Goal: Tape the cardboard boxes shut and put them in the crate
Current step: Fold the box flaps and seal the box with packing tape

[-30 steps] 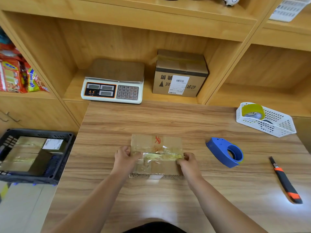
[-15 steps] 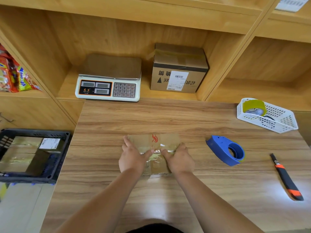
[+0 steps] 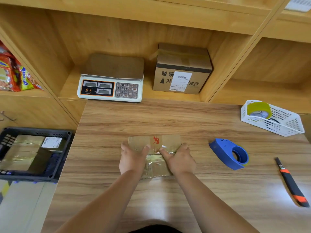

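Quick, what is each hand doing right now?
Left hand: open, flat, pressing on the cardboard box.
Right hand: open, flat, pressing on the same box.

Matt cardboard box [image 3: 165, 142] under glossy tape [image 3: 155, 163], wood-grain table [image 3: 168, 118]

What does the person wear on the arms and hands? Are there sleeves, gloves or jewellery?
Nothing is worn on them. The left hand and the right hand have no gloves and no rings that I can see. The left forearm and the right forearm are bare down to the picture's edge: no sleeve, watch or bracelet.
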Tool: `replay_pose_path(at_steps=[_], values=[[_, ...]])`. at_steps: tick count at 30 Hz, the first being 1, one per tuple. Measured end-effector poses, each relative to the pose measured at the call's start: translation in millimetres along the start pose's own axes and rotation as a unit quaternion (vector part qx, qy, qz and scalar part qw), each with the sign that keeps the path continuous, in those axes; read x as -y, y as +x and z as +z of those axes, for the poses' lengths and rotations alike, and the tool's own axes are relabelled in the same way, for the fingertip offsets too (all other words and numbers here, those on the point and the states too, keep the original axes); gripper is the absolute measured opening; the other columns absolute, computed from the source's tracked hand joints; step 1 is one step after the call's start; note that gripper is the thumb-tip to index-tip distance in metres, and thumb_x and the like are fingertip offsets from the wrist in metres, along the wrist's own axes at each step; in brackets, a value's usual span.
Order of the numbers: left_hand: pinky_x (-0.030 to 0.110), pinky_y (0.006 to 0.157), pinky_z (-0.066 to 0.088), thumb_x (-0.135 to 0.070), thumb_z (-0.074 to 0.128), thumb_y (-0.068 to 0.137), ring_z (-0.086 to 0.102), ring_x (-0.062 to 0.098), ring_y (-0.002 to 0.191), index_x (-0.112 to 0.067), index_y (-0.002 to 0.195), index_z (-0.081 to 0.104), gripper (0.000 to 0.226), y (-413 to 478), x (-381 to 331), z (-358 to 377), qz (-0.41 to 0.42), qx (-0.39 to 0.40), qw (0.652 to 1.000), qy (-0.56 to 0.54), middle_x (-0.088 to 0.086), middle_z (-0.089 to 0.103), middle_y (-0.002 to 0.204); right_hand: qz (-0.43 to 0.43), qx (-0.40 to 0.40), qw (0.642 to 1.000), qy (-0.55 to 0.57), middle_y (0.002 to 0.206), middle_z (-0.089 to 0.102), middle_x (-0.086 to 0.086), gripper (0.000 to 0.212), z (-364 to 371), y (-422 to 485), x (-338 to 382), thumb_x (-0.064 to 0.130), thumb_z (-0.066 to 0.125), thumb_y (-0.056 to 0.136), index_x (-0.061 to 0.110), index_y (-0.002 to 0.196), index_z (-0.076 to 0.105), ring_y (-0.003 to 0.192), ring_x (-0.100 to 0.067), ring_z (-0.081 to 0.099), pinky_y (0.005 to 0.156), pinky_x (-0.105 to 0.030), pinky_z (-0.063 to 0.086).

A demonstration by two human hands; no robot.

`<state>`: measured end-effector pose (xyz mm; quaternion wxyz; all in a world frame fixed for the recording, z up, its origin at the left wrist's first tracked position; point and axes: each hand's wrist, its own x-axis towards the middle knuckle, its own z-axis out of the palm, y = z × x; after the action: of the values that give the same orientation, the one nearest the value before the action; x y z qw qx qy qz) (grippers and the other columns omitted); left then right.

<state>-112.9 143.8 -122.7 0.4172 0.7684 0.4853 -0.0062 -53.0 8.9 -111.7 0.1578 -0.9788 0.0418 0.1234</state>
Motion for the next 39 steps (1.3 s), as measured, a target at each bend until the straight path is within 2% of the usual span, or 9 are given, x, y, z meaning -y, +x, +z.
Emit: replay_pose_path(at_steps=[2, 6, 16, 21, 26, 29, 32, 34, 39], values=[[0.033, 0.072, 0.039, -0.065, 0.066, 0.069, 0.059, 0.031, 0.106, -0.016, 0.133, 0.025, 0.090, 1, -1, 0, -0.004, 0.014, 1.000, 0.014, 0.007, 0.053, 0.130, 0.013, 0.013, 1.000, 0.012, 0.117, 0.056, -0.010, 0.087, 0, 2, 1, 0.080, 0.052, 0.068, 0.009, 0.117, 0.040, 0.105, -0.033, 0.059, 0.079, -0.038, 0.043], [0.032, 0.066, 0.038, -0.059, 0.067, 0.074, 0.061, 0.033, 0.099, -0.018, 0.107, 0.031, 0.063, 1, -2, 1, 0.016, 0.016, 0.999, 0.028, 0.008, 0.058, 0.120, 0.018, 0.021, 0.999, 0.029, 0.116, 0.061, -0.010, 0.084, -1, 4, -2, 0.079, 0.052, 0.070, 0.011, 0.117, 0.040, 0.103, -0.035, 0.061, 0.076, -0.037, 0.043], [0.031, 0.062, 0.038, -0.055, 0.064, 0.080, 0.061, 0.036, 0.098, -0.019, 0.101, 0.026, 0.056, -1, -2, 0, 0.036, 0.013, 0.999, 0.028, 0.012, 0.056, 0.123, 0.020, 0.029, 0.998, 0.043, 0.114, 0.062, -0.011, 0.070, -4, 4, -3, 0.071, 0.052, 0.079, 0.012, 0.115, 0.039, 0.102, -0.036, 0.060, 0.073, -0.037, 0.042], [0.033, 0.063, 0.040, -0.053, 0.056, 0.087, 0.061, 0.037, 0.097, -0.012, 0.114, 0.032, 0.055, -1, 0, -1, 0.044, 0.017, 0.998, 0.031, 0.014, 0.057, 0.120, -0.011, 0.033, 0.994, 0.099, 0.081, 0.059, -0.003, 0.040, -8, 8, -13, 0.052, 0.043, 0.095, 0.013, 0.105, 0.042, 0.094, -0.032, 0.061, 0.070, -0.035, 0.040], [0.035, 0.066, 0.038, -0.046, 0.043, 0.095, 0.059, 0.039, 0.100, -0.008, 0.117, 0.033, 0.046, -1, 0, -4, 0.041, 0.033, 0.998, 0.017, 0.015, 0.056, 0.122, -0.028, 0.042, 0.986, 0.159, 0.100, 0.064, -0.012, 0.037, -12, 10, -27, 0.039, 0.036, 0.101, 0.010, 0.119, 0.051, 0.088, -0.028, 0.053, 0.069, -0.032, 0.033], [0.035, 0.070, 0.039, -0.040, 0.040, 0.098, 0.058, 0.033, 0.092, -0.008, 0.114, 0.035, 0.035, 2, -1, -10, 0.021, 0.062, 0.997, -0.044, 0.014, 0.058, 0.113, -0.031, 0.070, 0.975, 0.209, 0.109, 0.065, -0.014, 0.039, -14, 8, -34, 0.038, 0.038, 0.100, 0.008, 0.118, 0.056, 0.102, -0.030, 0.057, 0.073, -0.029, 0.035], [0.035, 0.073, 0.045, -0.039, 0.050, 0.094, 0.055, 0.018, 0.080, -0.014, 0.113, 0.040, 0.033, 4, 7, -21, -0.018, 0.100, 0.987, -0.127, 0.005, 0.059, 0.103, -0.033, 0.107, 0.972, 0.205, 0.092, 0.064, 0.000, 0.036, -10, 2, -39, 0.048, 0.054, 0.091, 0.015, 0.104, 0.056, 0.091, -0.022, 0.058, 0.074, -0.029, 0.041], [0.039, 0.077, 0.051, -0.041, 0.060, 0.087, 0.059, 0.021, 0.083, -0.013, 0.108, 0.042, 0.040, 1, 18, -24, -0.009, 0.110, 0.989, -0.094, 0.004, 0.060, 0.100, -0.013, 0.108, 0.971, 0.212, 0.081, 0.058, 0.010, 0.034, -6, 0, -40, 0.052, 0.062, 0.084, 0.022, 0.095, 0.053, 0.082, -0.017, 0.055, 0.070, -0.028, 0.039], [0.037, 0.078, 0.049, -0.048, 0.051, 0.092, 0.060, 0.030, 0.093, -0.006, 0.113, 0.050, 0.048, -17, 30, -15, 0.008, 0.119, 0.992, -0.051, 0.013, 0.064, 0.103, -0.012, 0.083, 0.972, 0.219, 0.071, 0.055, 0.000, 0.036, -5, -3, -39, 0.047, 0.056, 0.090, 0.016, 0.075, 0.047, 0.072, -0.022, 0.053, 0.061, -0.032, 0.037]])
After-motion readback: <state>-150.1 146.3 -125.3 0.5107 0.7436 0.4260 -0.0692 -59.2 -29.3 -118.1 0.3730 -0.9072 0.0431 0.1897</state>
